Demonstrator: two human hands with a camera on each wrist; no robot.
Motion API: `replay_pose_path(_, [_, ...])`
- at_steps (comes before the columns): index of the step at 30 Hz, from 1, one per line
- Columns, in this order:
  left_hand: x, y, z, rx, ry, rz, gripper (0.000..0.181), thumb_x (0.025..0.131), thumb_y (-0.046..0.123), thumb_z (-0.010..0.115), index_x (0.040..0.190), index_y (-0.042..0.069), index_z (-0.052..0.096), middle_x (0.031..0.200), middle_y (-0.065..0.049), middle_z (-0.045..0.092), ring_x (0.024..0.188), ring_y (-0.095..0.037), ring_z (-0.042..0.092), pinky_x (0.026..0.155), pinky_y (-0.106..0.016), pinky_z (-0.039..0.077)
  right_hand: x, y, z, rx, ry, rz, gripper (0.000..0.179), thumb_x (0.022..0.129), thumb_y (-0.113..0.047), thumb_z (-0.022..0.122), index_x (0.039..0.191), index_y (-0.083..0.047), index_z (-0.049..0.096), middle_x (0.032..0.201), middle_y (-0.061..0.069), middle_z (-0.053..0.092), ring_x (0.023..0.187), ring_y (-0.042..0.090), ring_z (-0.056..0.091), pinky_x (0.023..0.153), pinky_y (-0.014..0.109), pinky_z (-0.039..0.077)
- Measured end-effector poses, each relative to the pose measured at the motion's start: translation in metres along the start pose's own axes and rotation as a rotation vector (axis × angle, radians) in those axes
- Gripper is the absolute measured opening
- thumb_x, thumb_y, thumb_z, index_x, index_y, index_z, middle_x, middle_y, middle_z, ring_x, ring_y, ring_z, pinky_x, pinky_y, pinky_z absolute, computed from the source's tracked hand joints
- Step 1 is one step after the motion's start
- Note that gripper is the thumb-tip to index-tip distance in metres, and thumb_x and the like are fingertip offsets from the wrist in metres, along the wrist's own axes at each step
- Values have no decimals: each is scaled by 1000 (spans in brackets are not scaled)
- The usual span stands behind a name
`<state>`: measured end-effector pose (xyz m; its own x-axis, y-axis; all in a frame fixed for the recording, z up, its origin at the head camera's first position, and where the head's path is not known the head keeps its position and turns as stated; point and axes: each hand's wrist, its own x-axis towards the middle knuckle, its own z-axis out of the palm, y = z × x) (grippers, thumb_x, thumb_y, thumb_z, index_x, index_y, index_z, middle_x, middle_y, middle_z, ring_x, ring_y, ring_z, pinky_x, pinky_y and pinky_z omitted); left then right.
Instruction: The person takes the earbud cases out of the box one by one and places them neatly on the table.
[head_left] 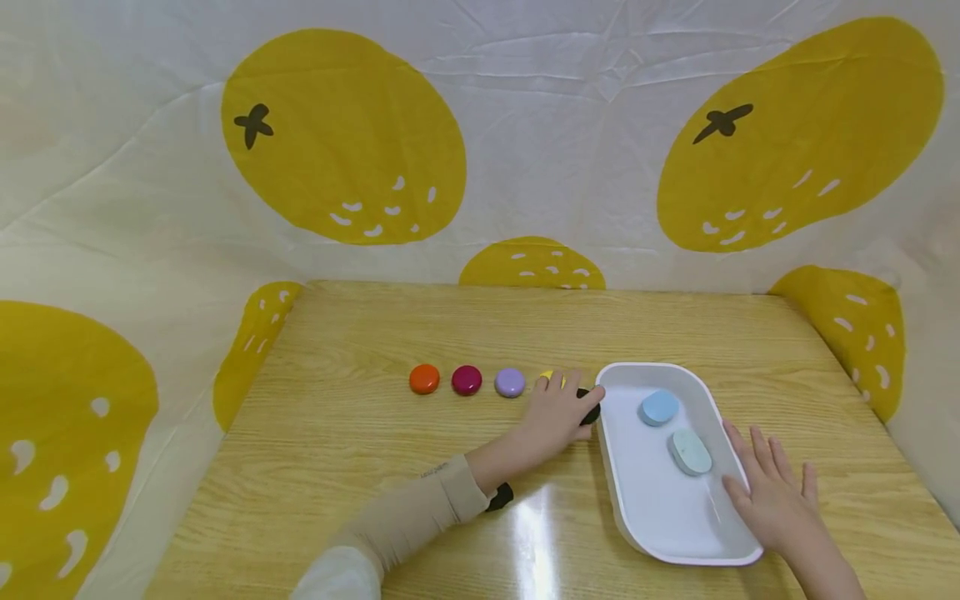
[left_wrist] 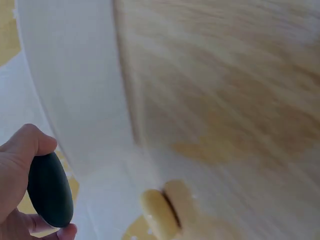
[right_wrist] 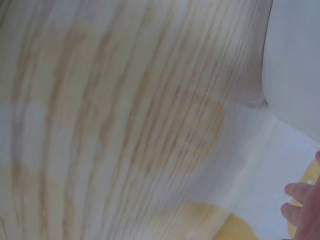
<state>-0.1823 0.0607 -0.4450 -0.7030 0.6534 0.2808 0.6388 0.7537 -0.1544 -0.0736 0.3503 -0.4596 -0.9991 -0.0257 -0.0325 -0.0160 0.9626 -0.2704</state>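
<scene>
My left hand (head_left: 551, 417) pinches a dark, smooth, rounded disc (left_wrist: 50, 190) between thumb and fingers, beside the left rim of a white tray (head_left: 621, 492). In the left wrist view the disc looks dark green and is held on edge. Just behind the hand lies a yellow disc (left_wrist: 160, 212), partly hidden in the head view. Within the tray are a light blue piece (head_left: 658, 407) and a pale mint oval piece (head_left: 690, 452). At the tray's right side, my right hand (head_left: 776, 496) rests with fingers spread, the fingertips at the rim.
An orange disc (head_left: 424, 379), a magenta disc (head_left: 467, 380) and a lilac disc (head_left: 510, 382) lie in a row left of my left hand on the wooden table (head_left: 337, 450). A black object (head_left: 501, 497) shows partly under the left sleeve. White cloth with yellow fruit shapes surrounds the table.
</scene>
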Motion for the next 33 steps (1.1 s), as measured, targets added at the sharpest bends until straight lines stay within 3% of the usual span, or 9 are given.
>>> replay_pose_path(4, [-8, -4, 12, 41, -47, -28, 53, 76, 57, 60, 117, 28, 44, 106, -2, 45, 84, -18, 50, 70, -30, 38, 0, 0, -1, 0, -5, 3, 68, 95, -26, 39, 147, -26, -5, 147, 27, 1, 132, 48, -7, 93, 64, -20])
replay_pose_path(8, [-12, -5, 20, 77, -113, -8, 53, 77, 58, 58, 117, 27, 43, 104, -2, 46, 82, -18, 50, 70, -29, 39, 0, 0, 0, 0, 2, 0, 68, 95, -26, 39, 147, -26, -4, 147, 27, 2, 132, 48, -7, 94, 64, -20])
replay_pose_path(20, [-10, 0, 27, 64, -321, -31, 53, 81, 57, 54, 122, 27, 39, 107, -1, 44, 90, -17, 50, 70, -28, 38, 0, 1, 0, 1, -5, 6, 68, 95, -26, 39, 147, -26, -4, 147, 28, 3, 132, 48, -7, 93, 65, -19])
replay_pose_path(28, [-8, 3, 26, 41, -375, -60, 51, 82, 58, 53, 120, 29, 37, 109, 0, 41, 93, -15, 49, 72, -27, 37, 2, 4, 0, 10, -34, 21, 67, 96, -28, 38, 147, -27, -6, 147, 28, 1, 131, 49, -8, 92, 65, -20])
replay_pose_path(33, [-8, 3, 24, 43, -364, -64, 53, 80, 61, 52, 119, 28, 38, 107, 1, 41, 92, -15, 48, 71, -27, 36, 2, 4, 0, 8, -32, 21, 67, 96, -29, 38, 147, -27, -6, 147, 28, 1, 131, 50, -7, 93, 64, -20])
